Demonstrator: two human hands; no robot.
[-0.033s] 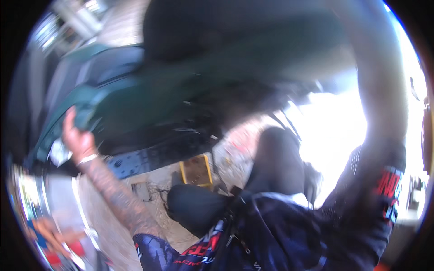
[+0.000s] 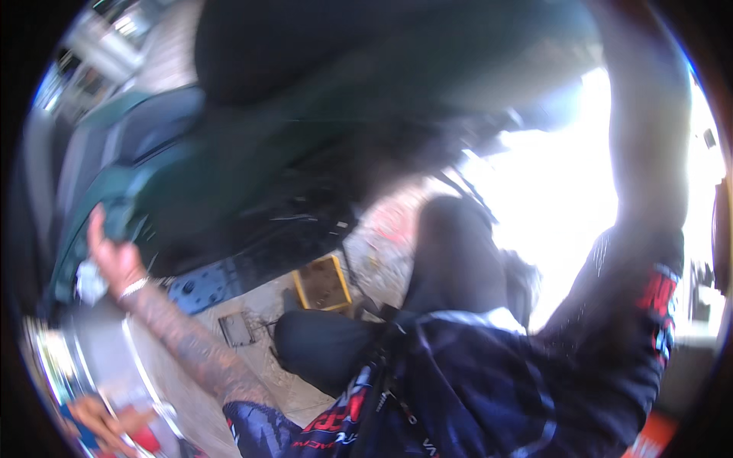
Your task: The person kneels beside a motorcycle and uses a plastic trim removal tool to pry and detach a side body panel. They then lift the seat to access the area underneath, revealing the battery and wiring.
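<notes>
A large dark green vehicle body [image 2: 252, 168], blurred, spans the upper view. My left hand [image 2: 114, 259] reaches to its green left edge, index finger stretched out, holding nothing that I can see; whether it touches is unclear. A pale, indistinct patch [image 2: 91, 282] shows beside that hand. My right arm rises along the right side to the top edge, where the hand is out of sight. Below the green body lie a blue panel with dark holes [image 2: 200, 286] and a yellow-rimmed tray [image 2: 321, 284].
A small dark, flat frame [image 2: 236, 330] lies on the pale, dirty floor [image 2: 267, 366]. My bent knees are in the lower middle. Shiny metal and blurred orange-brown and red shapes [image 2: 107, 420] crowd the lower left. Strong glare fills the right side.
The view has shifted, so the green body and floor items sit further left. My left hand appears a little lower and further left, with the same finger stretched out.
</notes>
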